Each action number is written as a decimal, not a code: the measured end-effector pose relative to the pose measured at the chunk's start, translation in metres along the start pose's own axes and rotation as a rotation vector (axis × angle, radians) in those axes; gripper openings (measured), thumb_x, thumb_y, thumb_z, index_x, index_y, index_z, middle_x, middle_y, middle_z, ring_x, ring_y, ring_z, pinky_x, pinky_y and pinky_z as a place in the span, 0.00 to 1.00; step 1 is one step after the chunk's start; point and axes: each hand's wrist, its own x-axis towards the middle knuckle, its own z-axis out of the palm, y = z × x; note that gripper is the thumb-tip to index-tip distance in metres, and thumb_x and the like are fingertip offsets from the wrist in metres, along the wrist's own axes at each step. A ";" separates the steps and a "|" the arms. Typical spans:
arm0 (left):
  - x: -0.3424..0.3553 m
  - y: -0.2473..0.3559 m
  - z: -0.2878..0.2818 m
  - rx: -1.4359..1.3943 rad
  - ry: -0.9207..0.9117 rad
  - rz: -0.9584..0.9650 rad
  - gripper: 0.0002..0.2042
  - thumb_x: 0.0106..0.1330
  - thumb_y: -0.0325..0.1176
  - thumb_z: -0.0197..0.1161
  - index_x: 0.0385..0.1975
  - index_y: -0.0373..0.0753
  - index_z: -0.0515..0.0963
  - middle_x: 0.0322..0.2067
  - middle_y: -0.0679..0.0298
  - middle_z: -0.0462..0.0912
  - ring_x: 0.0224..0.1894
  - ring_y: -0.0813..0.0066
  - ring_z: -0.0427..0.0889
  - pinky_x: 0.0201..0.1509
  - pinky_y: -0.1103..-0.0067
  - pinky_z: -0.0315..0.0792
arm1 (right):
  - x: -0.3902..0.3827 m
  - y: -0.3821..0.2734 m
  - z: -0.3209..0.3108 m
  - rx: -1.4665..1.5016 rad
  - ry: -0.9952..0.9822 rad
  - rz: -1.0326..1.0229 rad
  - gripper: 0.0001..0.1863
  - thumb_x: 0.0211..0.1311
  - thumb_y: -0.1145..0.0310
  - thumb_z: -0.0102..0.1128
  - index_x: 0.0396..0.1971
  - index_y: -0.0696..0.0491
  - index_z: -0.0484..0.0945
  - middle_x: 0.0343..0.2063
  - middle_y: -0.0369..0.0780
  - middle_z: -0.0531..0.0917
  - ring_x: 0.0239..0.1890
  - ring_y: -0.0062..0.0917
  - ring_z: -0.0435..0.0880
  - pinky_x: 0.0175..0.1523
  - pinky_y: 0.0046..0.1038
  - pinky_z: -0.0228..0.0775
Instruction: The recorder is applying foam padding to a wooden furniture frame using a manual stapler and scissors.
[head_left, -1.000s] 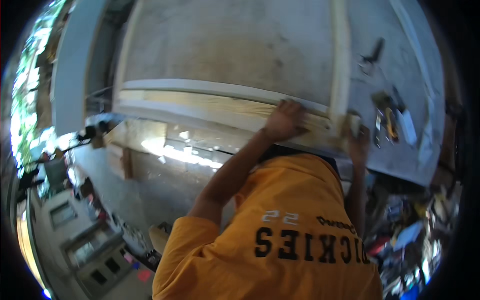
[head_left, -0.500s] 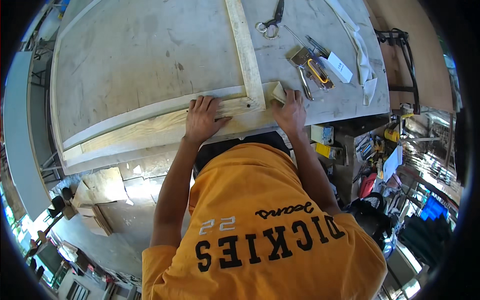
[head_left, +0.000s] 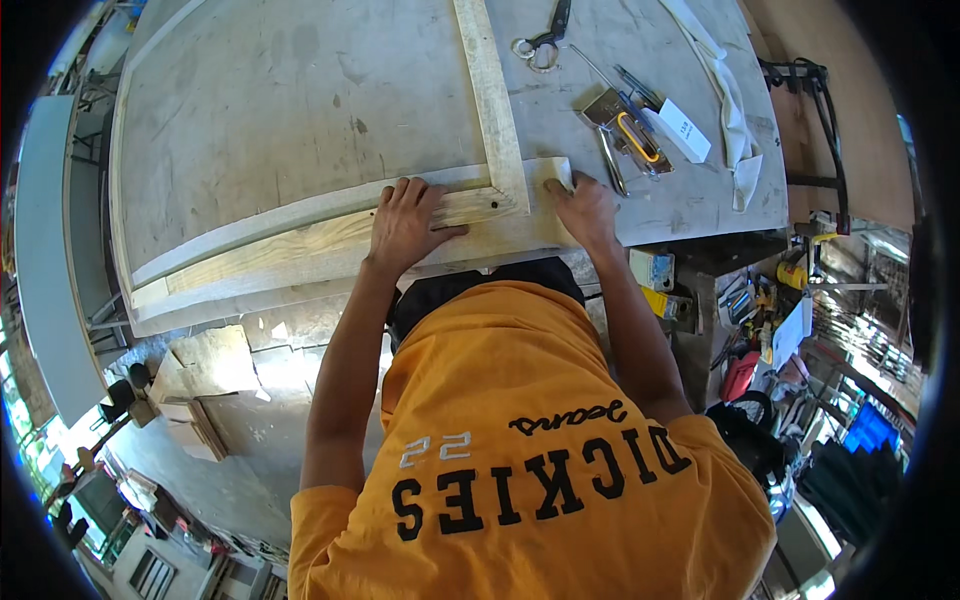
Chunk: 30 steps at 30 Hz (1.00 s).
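Observation:
A pale wooden frame (head_left: 490,100) lies on the table, its near right corner in front of me. A whitish strip of cloth (head_left: 545,215) runs beneath the near bar and sticks out past that corner. My left hand (head_left: 403,228) rests on the near bar, left of the corner, with fingers over the wood and thumb spread to the right. My right hand (head_left: 585,212) is at the right end of the strip, thumb and fingers closed on its edge. The fingertips' underside is hidden.
On the table's right lie scissors (head_left: 541,50), pliers (head_left: 612,162), a stapler-like tool with a yellow-edged handle (head_left: 640,138), a small white box (head_left: 683,133) and a crumpled white cloth strip (head_left: 735,130). The grey tabletop (head_left: 270,110) shows inside the frame.
The strip's right end, folded up beside the corner before, now lies flatter and spread rightward. My right hand has shifted slightly with it; my left hand stays on the bar.

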 end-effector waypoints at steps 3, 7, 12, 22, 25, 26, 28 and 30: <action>0.001 -0.004 0.001 -0.004 -0.013 0.004 0.28 0.52 0.55 0.74 0.46 0.42 0.79 0.42 0.64 0.75 0.47 0.64 0.74 0.55 0.70 0.70 | 0.001 0.010 0.007 -0.034 -0.010 -0.035 0.15 0.66 0.63 0.60 0.35 0.62 0.79 0.30 0.53 0.84 0.26 0.45 0.80 0.35 0.42 0.70; -0.003 -0.002 -0.008 -0.006 0.060 0.057 0.27 0.52 0.55 0.74 0.44 0.42 0.79 0.41 0.65 0.74 0.46 0.64 0.74 0.53 0.71 0.71 | 0.004 0.041 0.009 0.259 0.021 -0.103 0.14 0.62 0.64 0.59 0.37 0.61 0.80 0.30 0.54 0.85 0.29 0.52 0.80 0.36 0.45 0.72; -0.005 0.002 -0.024 -0.016 0.041 0.070 0.26 0.52 0.53 0.75 0.43 0.42 0.78 0.41 0.65 0.73 0.44 0.65 0.74 0.52 0.73 0.72 | 0.007 0.035 0.003 0.267 0.018 -0.002 0.12 0.62 0.67 0.57 0.36 0.61 0.81 0.31 0.55 0.85 0.30 0.54 0.80 0.37 0.45 0.72; -0.010 -0.004 -0.010 -0.006 0.062 0.075 0.27 0.54 0.56 0.72 0.45 0.42 0.78 0.41 0.64 0.73 0.45 0.66 0.73 0.53 0.72 0.71 | 0.009 0.038 0.002 0.047 0.119 -0.033 0.13 0.64 0.66 0.58 0.34 0.63 0.81 0.29 0.56 0.84 0.28 0.57 0.80 0.35 0.48 0.72; -0.007 -0.005 -0.007 -0.008 0.036 0.070 0.27 0.55 0.57 0.71 0.46 0.42 0.78 0.41 0.64 0.73 0.45 0.66 0.73 0.53 0.72 0.71 | 0.007 0.042 0.006 0.044 0.128 -0.007 0.14 0.65 0.65 0.58 0.34 0.63 0.81 0.28 0.56 0.84 0.28 0.57 0.80 0.34 0.49 0.72; -0.007 -0.005 -0.007 -0.006 0.024 0.069 0.28 0.55 0.57 0.71 0.46 0.42 0.78 0.42 0.64 0.73 0.45 0.66 0.73 0.53 0.72 0.71 | 0.007 0.044 0.007 0.045 0.135 0.004 0.14 0.65 0.65 0.59 0.33 0.63 0.81 0.28 0.56 0.84 0.27 0.57 0.80 0.34 0.49 0.72; -0.007 -0.005 -0.006 -0.005 0.009 0.071 0.28 0.55 0.58 0.71 0.46 0.42 0.78 0.42 0.64 0.73 0.45 0.66 0.73 0.54 0.72 0.70 | 0.007 0.045 0.008 0.047 0.142 0.019 0.15 0.65 0.64 0.59 0.33 0.63 0.81 0.27 0.56 0.84 0.27 0.57 0.80 0.34 0.50 0.72; -0.008 -0.007 -0.003 -0.013 0.008 0.070 0.28 0.55 0.58 0.70 0.46 0.42 0.78 0.42 0.64 0.73 0.46 0.66 0.73 0.54 0.72 0.70 | 0.009 0.044 0.009 0.038 0.158 0.017 0.15 0.66 0.64 0.59 0.32 0.63 0.81 0.27 0.56 0.84 0.27 0.57 0.80 0.33 0.49 0.71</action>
